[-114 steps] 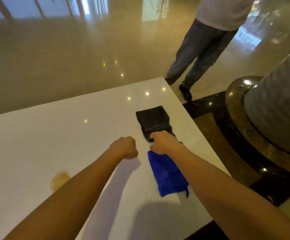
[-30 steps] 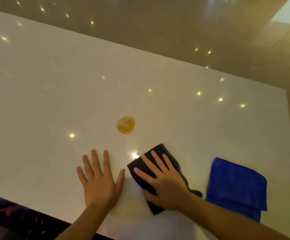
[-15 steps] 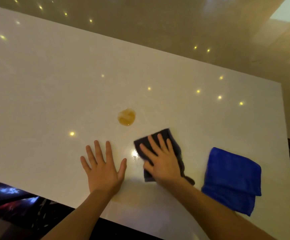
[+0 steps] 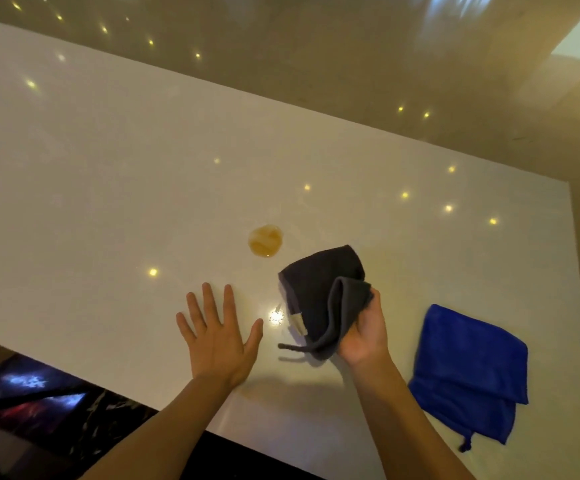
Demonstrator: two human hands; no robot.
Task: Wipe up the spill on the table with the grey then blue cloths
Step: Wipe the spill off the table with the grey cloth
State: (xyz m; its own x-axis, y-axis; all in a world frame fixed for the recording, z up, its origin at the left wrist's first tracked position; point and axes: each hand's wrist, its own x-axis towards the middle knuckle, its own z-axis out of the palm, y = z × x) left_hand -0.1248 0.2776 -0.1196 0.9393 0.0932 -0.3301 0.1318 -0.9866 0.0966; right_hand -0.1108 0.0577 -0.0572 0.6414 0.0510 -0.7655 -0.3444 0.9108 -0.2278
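Note:
A small amber spill [image 4: 265,241] lies on the glossy white table [image 4: 108,174]. My right hand [image 4: 364,332] grips the dark grey cloth [image 4: 323,292] from its right side and holds it lifted and bunched, just right of and nearer than the spill, apart from it. My left hand [image 4: 217,336] rests flat on the table with fingers spread, below and left of the spill. The folded blue cloth [image 4: 468,372] lies on the table to the right of my right hand.
The table's near edge runs diagonally under my forearms, with dark patterned floor [image 4: 32,400] below it. The right edge of the table is just past the blue cloth. Shiny tan floor [image 4: 316,64] lies beyond the far edge.
My right hand went from pressing flat on the grey cloth to gripping it and lifting it off the table, closer to the spill. My left hand stays flat.

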